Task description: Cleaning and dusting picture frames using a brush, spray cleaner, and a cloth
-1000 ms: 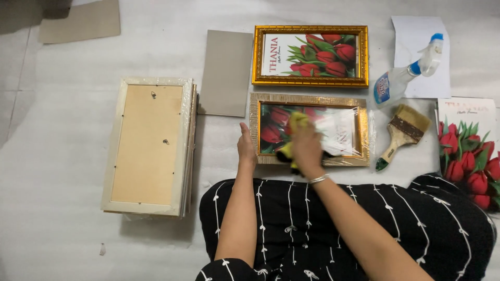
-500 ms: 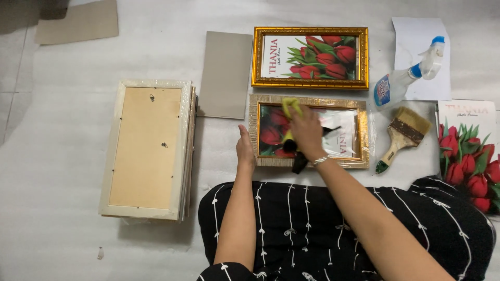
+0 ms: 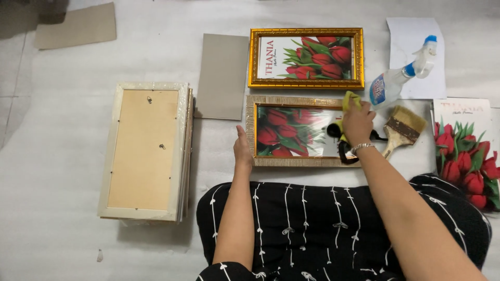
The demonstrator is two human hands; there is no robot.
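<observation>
A gold picture frame (image 3: 271, 101) with a red tulip print under glass lies flat on the floor in front of me. My left hand (image 3: 242, 150) rests against its left edge, fingers together, steadying it. My right hand (image 3: 358, 122) presses a yellow cloth (image 3: 350, 99) on the right end of the glass; a bracelet shows on the wrist. A dark reflection of the hand appears in the glass.
A second gold frame (image 3: 306, 82) with tulips lies behind. A spray bottle (image 3: 398, 78) on white paper and a paintbrush (image 3: 401, 130) sit right. A tulip print (image 3: 463, 151) lies far right. A stack of frames face down (image 3: 146, 151) and grey cardboard (image 3: 223, 75) lie left.
My right hand has slid the yellow cloth across the glass from the middle of the frame to its right end. My left hand has stayed at the left edge.
</observation>
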